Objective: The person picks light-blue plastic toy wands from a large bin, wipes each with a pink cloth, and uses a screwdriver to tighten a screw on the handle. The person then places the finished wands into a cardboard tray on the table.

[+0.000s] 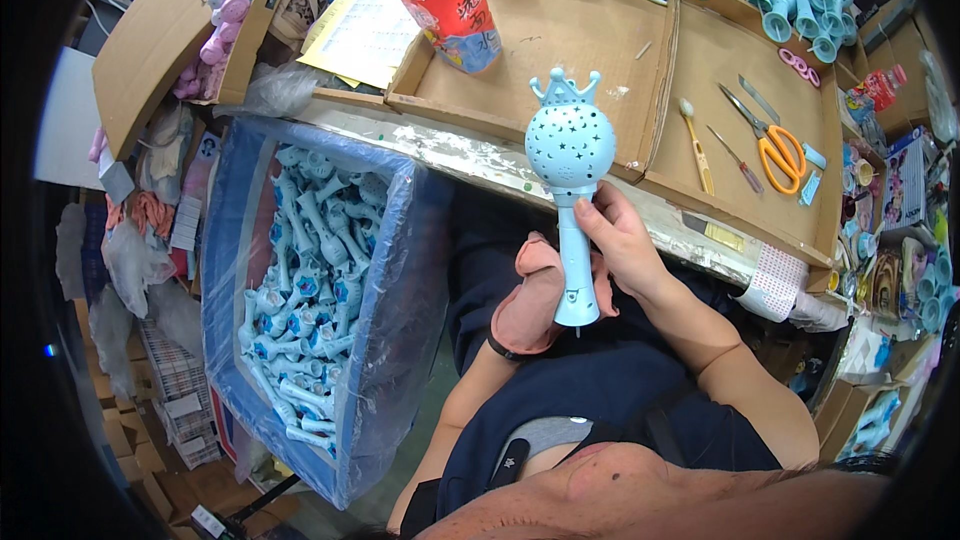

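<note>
A light-blue toy wand stands upright in front of me, its round head dotted with star and moon cut-outs and topped by a crown. My right hand grips the upper handle just below the ball, thumb on the front. Lower down, my left hand is around the handle, covered by pink material that looks like a cloth or glove. Pink shows on both sides of the handle, while most of the left fingers are hidden behind it. A thin pin juts from the wand's bottom end.
On my left, a plastic-lined blue bin holds many similar wand parts. Beyond the wand, cardboard trays hold a red-labelled bottle, orange-handled scissors, a brush and a screwdriver. Blue cone-shaped parts are heaped at far right.
</note>
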Available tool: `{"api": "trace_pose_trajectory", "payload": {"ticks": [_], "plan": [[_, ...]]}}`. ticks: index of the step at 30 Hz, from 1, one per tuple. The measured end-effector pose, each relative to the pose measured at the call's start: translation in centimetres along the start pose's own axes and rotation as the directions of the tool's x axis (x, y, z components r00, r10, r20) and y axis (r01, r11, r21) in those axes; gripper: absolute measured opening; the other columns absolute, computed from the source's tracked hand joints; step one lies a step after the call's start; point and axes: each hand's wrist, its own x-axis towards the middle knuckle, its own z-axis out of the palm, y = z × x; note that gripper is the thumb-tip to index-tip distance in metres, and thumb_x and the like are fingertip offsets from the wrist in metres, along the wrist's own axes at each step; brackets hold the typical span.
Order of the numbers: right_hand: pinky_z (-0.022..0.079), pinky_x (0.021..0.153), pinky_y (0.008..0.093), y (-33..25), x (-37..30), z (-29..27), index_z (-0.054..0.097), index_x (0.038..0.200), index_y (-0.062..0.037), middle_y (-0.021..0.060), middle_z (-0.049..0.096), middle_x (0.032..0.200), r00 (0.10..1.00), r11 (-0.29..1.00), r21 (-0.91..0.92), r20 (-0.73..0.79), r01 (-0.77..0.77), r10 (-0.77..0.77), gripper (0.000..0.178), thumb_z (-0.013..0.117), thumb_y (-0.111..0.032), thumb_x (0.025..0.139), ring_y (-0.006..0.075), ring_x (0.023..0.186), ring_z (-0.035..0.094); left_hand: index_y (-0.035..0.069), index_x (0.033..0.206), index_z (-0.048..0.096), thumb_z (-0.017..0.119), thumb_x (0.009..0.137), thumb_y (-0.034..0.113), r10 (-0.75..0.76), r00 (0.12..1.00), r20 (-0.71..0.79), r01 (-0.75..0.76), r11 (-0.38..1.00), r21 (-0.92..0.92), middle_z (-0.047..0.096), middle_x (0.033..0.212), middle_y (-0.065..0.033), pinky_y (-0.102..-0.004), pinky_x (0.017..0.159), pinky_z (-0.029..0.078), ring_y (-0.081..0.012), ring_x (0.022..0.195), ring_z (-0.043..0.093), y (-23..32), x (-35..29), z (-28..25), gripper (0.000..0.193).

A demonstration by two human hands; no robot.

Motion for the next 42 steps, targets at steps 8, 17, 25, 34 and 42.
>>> {"api": "trace_pose_trajectory", "payload": {"ticks": [8, 17, 25, 34, 42], "plan": [[0.049, 0.071, 0.0227, 0.6, -0.1, -0.6, 0.044, 0.128, 0.0011, 0.0055, 0.056, 0.098, 0.997, 0.995, 0.073, 0.046, -0.066, 0.062, 0.050, 0.054, -0.037, 0.098, 0.0093, 0.085, 0.055, 0.003, 0.083, 0.056, 0.042, 0.097, 0.035, -0.293, 0.939, -0.177, 0.080, 0.690, -0.719, 0.058, 0.070, -0.0076, -0.0266, 0.061, 0.046, -0.0155, 0.065, 0.057, 2.0, -0.1, 1.0, 0.037], [0.051, 0.074, 0.0253, 0.5, 0.0, -1.4, 0.050, 0.124, -0.0013, 0.0060, 0.058, 0.099, 0.990, 0.987, 0.132, 0.114, -0.095, 0.080, 0.043, 0.057, -0.033, 0.096, 0.0100, 0.085, 0.057, 0.003, 0.086, 0.055, 0.040, 0.098, 0.034, -0.290, 0.932, -0.217, 0.126, 0.821, -0.557, 0.056, 0.069, -0.0066, -0.0272, 0.063, 0.046, -0.0169, 0.064, 0.056, 2.0, 0.2, 1.2, 0.037], [0.052, 0.087, 0.0331, -0.2, -0.4, -1.2, 0.050, 0.122, -0.0005, 0.0087, 0.060, 0.106, 0.983, 0.942, 0.312, 0.170, -0.124, 0.073, 0.039, 0.061, -0.026, 0.095, 0.0155, 0.098, 0.061, 0.009, 0.098, 0.054, 0.039, 0.097, 0.051, -0.399, 0.917, -0.023, 0.204, 0.517, -0.831, 0.055, 0.069, -0.0039, -0.0318, 0.058, 0.047, -0.0170, 0.059, 0.056, 3.6, -0.6, 1.3, 0.045], [0.051, 0.087, 0.0336, 0.0, -0.6, -0.4, 0.044, 0.126, 0.0001, 0.0093, 0.057, 0.105, 0.998, 0.985, 0.169, 0.062, 0.014, -0.025, 0.047, 0.067, -0.019, 0.090, 0.0192, 0.098, 0.062, -0.001, 0.104, 0.052, 0.053, 0.094, 0.030, -0.209, 0.969, -0.132, 0.025, 0.615, -0.788, 0.060, 0.078, -0.0106, -0.0278, 0.055, 0.054, -0.0186, 0.061, 0.064, 2.6, -0.1, 1.2, 0.032], [0.046, 0.097, 0.0374, -0.6, -1.9, -0.2, 0.037, 0.136, -0.0010, 0.0149, 0.051, 0.124, 0.987, 0.938, 0.336, 0.154, -0.086, 0.035, 0.056, 0.061, -0.018, 0.089, 0.0234, 0.109, 0.057, 0.000, 0.105, 0.038, 0.075, 0.079, 0.012, -0.094, 0.948, -0.305, -0.109, 0.802, -0.587, 0.056, 0.094, -0.0107, -0.0258, 0.065, 0.054, -0.0143, 0.078, 0.063, 3.0, -0.9, 1.4, 0.047]]}}
